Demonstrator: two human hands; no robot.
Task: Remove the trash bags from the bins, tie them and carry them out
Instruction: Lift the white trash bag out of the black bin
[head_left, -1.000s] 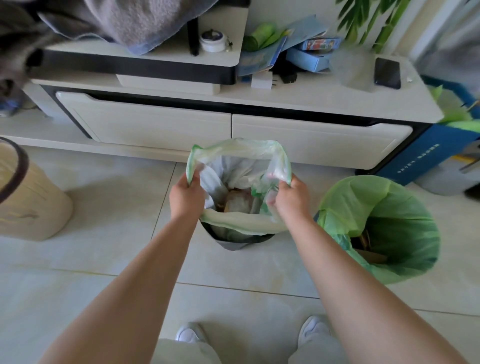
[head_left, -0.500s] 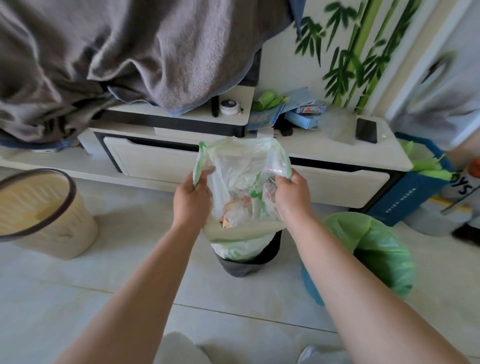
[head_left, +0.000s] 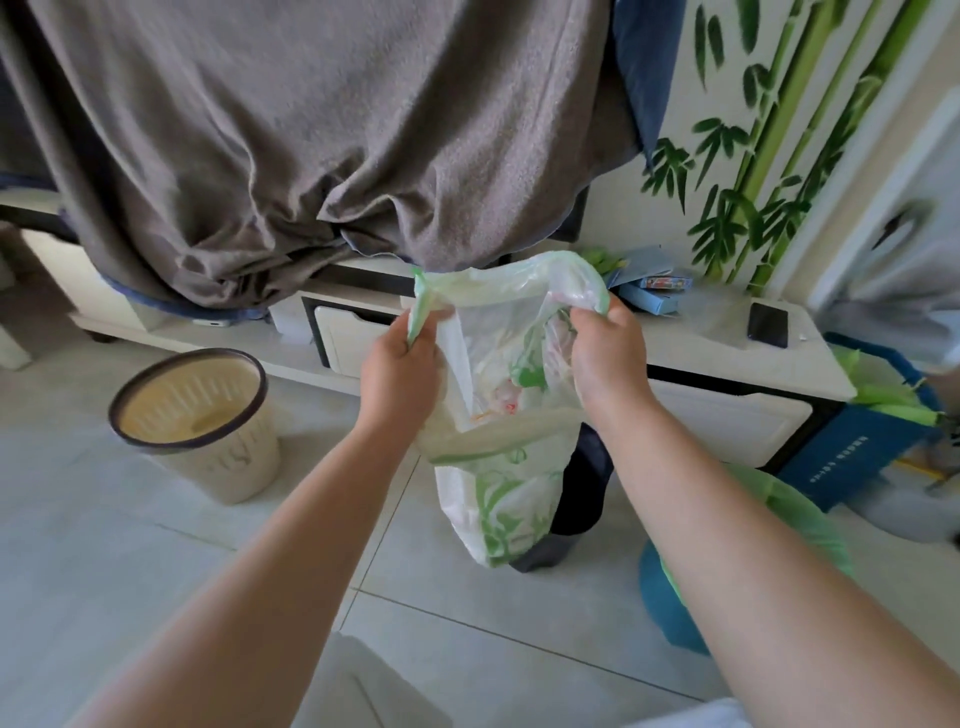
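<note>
A pale green, see-through trash bag (head_left: 501, 488) full of rubbish hangs in the air, nearly clear of the small dark bin (head_left: 579, 499) behind it. My left hand (head_left: 400, 371) grips the bag's left rim and my right hand (head_left: 608, 364) grips its right rim, holding the mouth apart. To the right, a blue bin (head_left: 667, 603) lined with a green bag (head_left: 789, 525) stands on the floor, partly hidden by my right forearm. A beige bin with a dark rim (head_left: 202, 421) stands at the left and holds no bag.
A low white cabinet (head_left: 727, 426) runs behind the bins, with a phone (head_left: 768, 325) and small boxes (head_left: 654, 296) on top. A grey blanket (head_left: 311, 145) hangs over its left part. A blue box (head_left: 862, 452) stands at the right. The floor is tiled.
Both hands have lifted the trash bag up out of the dark bin, from seated in it to hanging almost free. The view has risen with them.
</note>
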